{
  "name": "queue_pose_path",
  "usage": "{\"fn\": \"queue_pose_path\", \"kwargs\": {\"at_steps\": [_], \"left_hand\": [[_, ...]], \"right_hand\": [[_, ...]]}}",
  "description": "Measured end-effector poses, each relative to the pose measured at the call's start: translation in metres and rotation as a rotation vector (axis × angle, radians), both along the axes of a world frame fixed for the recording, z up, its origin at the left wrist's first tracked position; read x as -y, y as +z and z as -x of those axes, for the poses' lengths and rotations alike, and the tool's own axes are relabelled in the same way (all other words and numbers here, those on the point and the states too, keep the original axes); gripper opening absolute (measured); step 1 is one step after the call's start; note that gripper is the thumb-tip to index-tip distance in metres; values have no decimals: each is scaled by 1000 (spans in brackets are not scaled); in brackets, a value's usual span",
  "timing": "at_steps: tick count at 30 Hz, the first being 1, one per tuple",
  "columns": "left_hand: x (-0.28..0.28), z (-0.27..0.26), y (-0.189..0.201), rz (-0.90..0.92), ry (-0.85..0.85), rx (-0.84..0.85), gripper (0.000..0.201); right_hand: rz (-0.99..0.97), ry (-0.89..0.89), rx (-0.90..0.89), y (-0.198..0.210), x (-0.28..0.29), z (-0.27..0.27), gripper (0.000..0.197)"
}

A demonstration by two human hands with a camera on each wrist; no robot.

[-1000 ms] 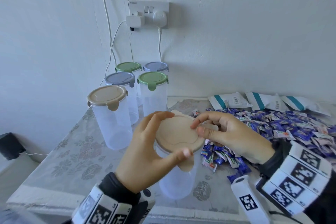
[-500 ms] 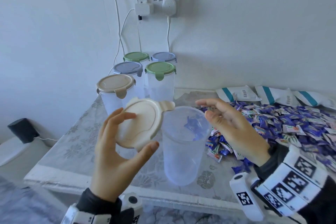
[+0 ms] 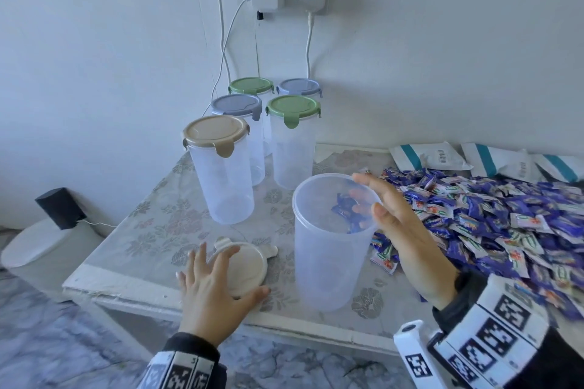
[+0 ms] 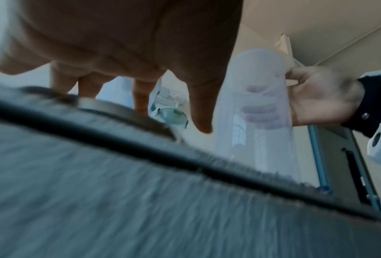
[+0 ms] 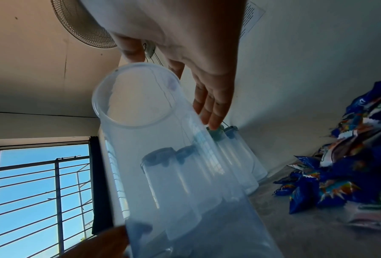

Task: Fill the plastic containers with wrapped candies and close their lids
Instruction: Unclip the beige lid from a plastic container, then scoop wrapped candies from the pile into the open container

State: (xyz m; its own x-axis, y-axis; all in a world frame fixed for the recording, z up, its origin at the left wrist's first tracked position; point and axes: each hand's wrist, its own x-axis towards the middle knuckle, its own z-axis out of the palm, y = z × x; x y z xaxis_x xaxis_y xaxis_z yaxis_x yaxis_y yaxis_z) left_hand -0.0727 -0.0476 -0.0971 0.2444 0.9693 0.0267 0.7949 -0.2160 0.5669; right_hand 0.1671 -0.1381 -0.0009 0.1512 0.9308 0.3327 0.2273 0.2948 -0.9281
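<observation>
1. My left hand (image 3: 212, 287) lies flat, fingers spread, on the beige lid (image 3: 245, 268) near the front edge of the tabletop (image 3: 151, 230); it presses the lid, no curl or pinch around it.
2. Behind it stand five closed containers, all empty as far as I can see: one with a beige lid (image 3: 221, 167), then grey and green ones towards the wall.
3. The open container (image 3: 331, 243) stands upright just right of the lid, with no candy inside that I can make out; the blue seen through its wall looks like the pile behind it.
4. My right hand (image 3: 401, 230) is wide, fingers straight, against the container's right side near the rim; the left wrist view shows the fingertips through the plastic.
5. The candies (image 3: 493, 218) lie in a heap right of the container, well within reach.
6. The step in hand, as I judge it, is filling. I would steady the container with the left hand, since it is tall, light and likely to tip, and scoop small handfuls with the right, dropping them straight down the mouth.
7. I would stop below the rim so the lid seats and its tabs can clip.
8. Writing: the wrappers are blue and white with printing too small to read; the white packs (image 3: 429, 156) at the back carry a barcode only.
</observation>
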Motion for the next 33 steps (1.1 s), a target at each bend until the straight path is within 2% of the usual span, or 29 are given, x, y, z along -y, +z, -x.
{"fn": "queue_pose_path", "kwargs": {"at_steps": [2, 4, 6, 7, 9, 11, 14, 18, 23, 33], "left_hand": [[2, -8, 14, -59, -57, 207, 76], [4, -18, 30, -54, -172, 486, 72], [10, -28, 47, 5, -328, 658, 82], [12, -34, 54, 41, -393, 685, 90], [13, -44, 63, 61, -499, 666, 102], [12, -53, 68, 30, -547, 656, 105], [2, -63, 70, 54, -543, 691, 102], [-17, -73, 75, 67, -542, 698, 100], [-44, -90, 80, 81, -530, 684, 96], [-76, -105, 80, 117, -544, 639, 103]], "right_hand": [[-12, -2, -27, -3, 3, 1, 43], [-13, -14, -38, -8, 5, 3, 57], [-3, -33, -19, -14, 7, 3, 71], [-7, -35, -15, -16, 8, 4, 73], [-15, -35, -19, -17, 7, 4, 75], [0, -39, -63, -17, 4, 4, 73], [16, -74, -101, -16, -5, 2, 59], [4, -104, -54, -12, -25, -4, 59], [26, -173, -18, -10, -54, -11, 43], [31, -181, 85, -17, -82, -32, 48]]}}
